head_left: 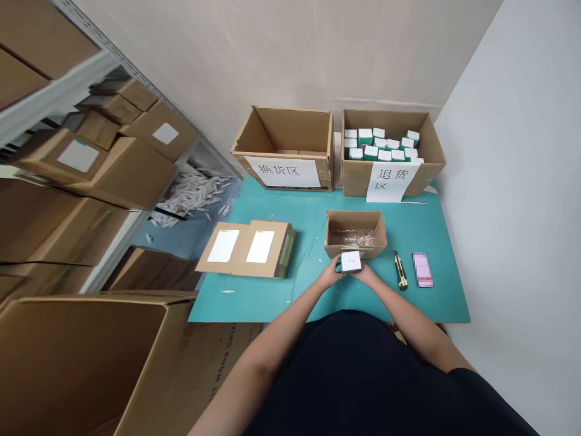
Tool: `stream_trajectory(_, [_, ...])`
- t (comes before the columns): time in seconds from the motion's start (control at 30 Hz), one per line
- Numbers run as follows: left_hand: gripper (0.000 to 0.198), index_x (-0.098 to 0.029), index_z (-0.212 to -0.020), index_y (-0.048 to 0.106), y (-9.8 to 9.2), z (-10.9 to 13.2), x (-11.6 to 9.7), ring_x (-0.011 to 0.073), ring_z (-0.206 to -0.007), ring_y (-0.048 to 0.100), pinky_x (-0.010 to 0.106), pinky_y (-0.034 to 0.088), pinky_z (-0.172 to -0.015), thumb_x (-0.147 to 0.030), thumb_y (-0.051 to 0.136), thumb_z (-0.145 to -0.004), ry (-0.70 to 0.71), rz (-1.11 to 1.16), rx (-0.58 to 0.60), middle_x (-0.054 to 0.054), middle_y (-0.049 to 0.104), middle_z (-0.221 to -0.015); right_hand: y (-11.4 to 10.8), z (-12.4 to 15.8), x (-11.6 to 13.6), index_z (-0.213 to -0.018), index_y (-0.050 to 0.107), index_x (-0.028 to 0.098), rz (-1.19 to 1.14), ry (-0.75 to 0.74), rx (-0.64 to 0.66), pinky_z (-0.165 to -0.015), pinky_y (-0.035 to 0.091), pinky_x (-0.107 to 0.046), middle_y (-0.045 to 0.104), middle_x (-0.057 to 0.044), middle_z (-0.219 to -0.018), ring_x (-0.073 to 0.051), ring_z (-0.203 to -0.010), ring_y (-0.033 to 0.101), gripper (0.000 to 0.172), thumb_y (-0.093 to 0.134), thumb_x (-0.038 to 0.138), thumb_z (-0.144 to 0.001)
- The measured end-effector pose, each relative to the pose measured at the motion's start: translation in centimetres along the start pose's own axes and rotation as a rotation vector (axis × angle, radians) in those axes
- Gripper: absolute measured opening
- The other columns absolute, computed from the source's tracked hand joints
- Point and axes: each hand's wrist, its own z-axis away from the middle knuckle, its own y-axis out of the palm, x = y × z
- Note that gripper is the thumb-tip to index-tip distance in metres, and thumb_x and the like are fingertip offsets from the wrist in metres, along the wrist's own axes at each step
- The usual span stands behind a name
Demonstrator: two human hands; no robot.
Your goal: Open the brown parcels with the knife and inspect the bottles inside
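Note:
Both my hands hold a small white box [351, 261] just above the teal table [272, 290], in front of a small open cardboard carton [355, 233] with clear plastic inside. My left hand [331, 272] grips the box's left side with curled fingers. My right hand [365, 274] grips its right side.
A yellow-black utility knife [400, 270] and a pink-white card [422, 270] lie right of my hands. A flat parcel with two white labels [247, 248] lies to the left. Two labelled cartons stand at the back: one bare inside [285, 148], one with several green-white boxes [390, 151]. Large cartons [91, 363] crowd the left.

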Motion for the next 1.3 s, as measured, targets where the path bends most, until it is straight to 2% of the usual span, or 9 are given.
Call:
stream_trajectory(0.17, [0.100, -0.017, -0.151, 0.035, -0.8, -0.9, 1.0, 0.0336, -0.135, 0.054, 0.050, 0.044, -0.112, -0.021, 0.084, -0.064, 0.039, 0.062, 0.043, 0.020, 0.050, -0.151, -0.3, -0.2, -0.4, -0.127, 0.065, 0.022, -0.024, -0.031, -0.004, -0.099, 0.055, -0.053, 0.073, -0.011, -0.123, -0.031, -0.113, 0.070, 0.052, 0.071, 0.021, -0.076])
stream_trajectory(0.4, [0.101, -0.022, -0.153, 0.035, -0.9, 0.7, 1.6, 0.0323, -0.131, 0.058, 0.050, 0.048, -0.107, -0.017, 0.082, -0.064, -0.025, -0.008, 0.068, 0.017, 0.055, -0.148, -1.6, 2.9, -1.0, -0.149, 0.048, 0.021, 0.001, -0.010, 0.032, -0.097, 0.056, -0.053, 0.060, -0.019, -0.142, -0.035, -0.123, 0.063, 0.079, 0.074, 0.022, -0.075])
stream_trajectory(0.5, [0.100, -0.022, -0.154, 0.033, -0.5, 1.3, 1.0, 0.0312, -0.131, 0.059, 0.047, 0.050, -0.105, -0.016, 0.080, -0.065, -0.044, -0.008, 0.068, 0.017, 0.054, -0.149, -2.7, 4.4, -0.1, -0.158, 0.035, 0.027, 0.022, -0.051, 0.025, -0.099, 0.055, -0.049, 0.047, -0.017, -0.154, -0.033, -0.134, 0.056, 0.084, 0.070, 0.026, -0.082])
stream_trajectory(0.63, [0.101, -0.019, -0.154, 0.033, -0.2, 2.1, -0.4, 0.0330, -0.131, 0.058, 0.048, 0.050, -0.105, -0.019, 0.082, -0.065, -0.023, 0.011, 0.063, 0.019, 0.053, -0.149, -4.5, 5.9, 2.4, -0.161, 0.025, 0.034, 0.186, -0.225, 0.007, -0.112, 0.046, -0.048, 0.039, -0.011, -0.160, -0.029, -0.145, 0.043, 0.082, 0.064, 0.029, -0.089])
stream_trajectory(0.73, [0.101, -0.022, -0.154, 0.033, -0.1, 2.9, -1.4, 0.0336, -0.135, 0.054, 0.047, 0.051, -0.105, -0.023, 0.082, -0.067, 0.016, 0.020, 0.041, 0.017, 0.046, -0.155, -5.6, 6.3, 4.3, -0.160, 0.027, 0.034, 0.380, -0.374, 0.054, -0.117, 0.040, -0.050, 0.038, -0.010, -0.161, -0.030, -0.146, 0.040, 0.077, 0.063, 0.029, -0.092])
stream_trajectory(0.83, [0.099, -0.023, -0.155, 0.031, -0.1, 3.6, -2.1, 0.0342, -0.138, 0.051, 0.047, 0.052, -0.103, -0.029, 0.081, -0.070, 0.041, 0.055, 0.016, 0.018, 0.042, -0.159, -6.2, 5.8, 5.6, -0.158, 0.033, 0.032, 0.547, -0.460, 0.113, -0.115, 0.041, -0.053, 0.042, -0.012, -0.158, -0.032, -0.143, 0.042, 0.074, 0.065, 0.026, -0.091])
stream_trajectory(1.0, [0.095, -0.021, -0.154, 0.035, -0.3, 4.1, -2.5, 0.0356, -0.135, 0.053, 0.051, 0.052, -0.103, -0.038, 0.081, -0.073, 0.063, 0.085, -0.013, 0.018, 0.047, -0.154, -6.4, 4.5, 6.7, -0.152, 0.044, 0.025, 0.687, -0.452, 0.135, -0.109, 0.045, -0.055, 0.047, -0.016, -0.154, -0.035, -0.140, 0.045, 0.068, 0.069, 0.025, -0.089])
stream_trajectory(1.17, [0.096, -0.022, -0.153, 0.036, -0.4, 4.0, -2.7, 0.0356, -0.134, 0.054, 0.051, 0.053, -0.103, -0.041, 0.083, -0.071, 0.073, 0.090, 0.006, 0.019, 0.044, -0.157, -6.6, 3.9, 7.1, -0.152, 0.045, 0.022, 0.676, -0.441, 0.163, -0.110, 0.045, -0.050, 0.053, -0.016, -0.148, -0.032, -0.135, 0.050, 0.067, 0.068, 0.029, -0.090])
stream_trajectory(1.3, [0.097, -0.023, -0.154, 0.034, -0.4, 4.0, -2.8, 0.0349, -0.135, 0.054, 0.050, 0.053, -0.102, -0.042, 0.083, -0.072, 0.075, 0.084, 0.011, 0.019, 0.043, -0.157, -6.6, 4.1, 7.3, -0.152, 0.046, 0.020, 0.726, -0.468, 0.163, -0.110, 0.044, -0.051, 0.052, -0.018, -0.150, -0.033, -0.137, 0.049, 0.063, 0.064, 0.029, -0.092])
